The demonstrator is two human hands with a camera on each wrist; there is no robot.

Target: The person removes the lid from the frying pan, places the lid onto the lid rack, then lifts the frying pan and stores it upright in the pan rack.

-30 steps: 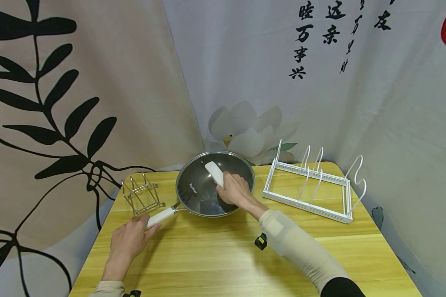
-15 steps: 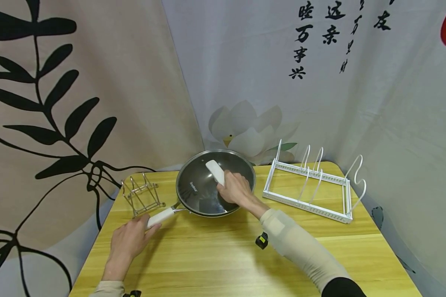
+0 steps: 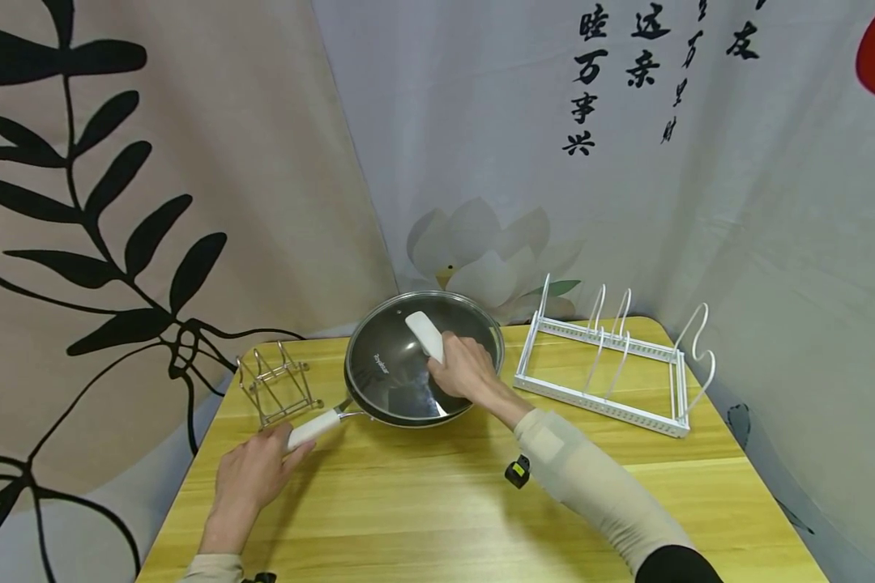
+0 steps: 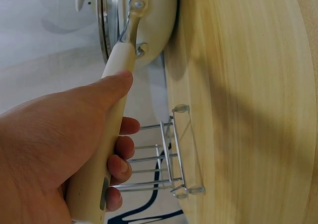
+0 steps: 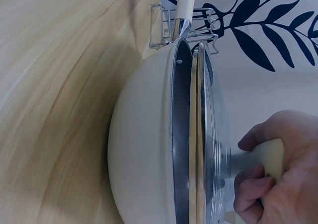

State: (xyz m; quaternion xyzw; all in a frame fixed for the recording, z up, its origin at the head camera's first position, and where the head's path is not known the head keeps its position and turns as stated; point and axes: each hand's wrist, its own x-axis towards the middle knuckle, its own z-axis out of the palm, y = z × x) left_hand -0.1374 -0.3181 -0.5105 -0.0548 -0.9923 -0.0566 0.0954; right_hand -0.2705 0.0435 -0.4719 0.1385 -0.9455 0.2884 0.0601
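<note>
- Left hand (image 3: 251,470) clamped round the pale handle (image 3: 313,429) of the pan, thumb laid along the top, fingers wrapped underneath!
- Right hand (image 3: 461,368), well apart from the left, has the lid knob (image 3: 424,334) in its grip, fingers curled round it.
- Here's the pan (image 5: 144,134), on the worktop (image 3: 423,518), ahead and to the right of the left hand, directly below the right.
- And look under that right hand: the glass lid (image 3: 401,372) is over the pan, a gap showing between rim and rim! Whether they touch anywhere, I can't tell.
- Just beyond the left hand, a small wire rack (image 3: 277,380).
- Over to the right of the right hand, a white rack (image 3: 605,405) with upright loops.
</note>
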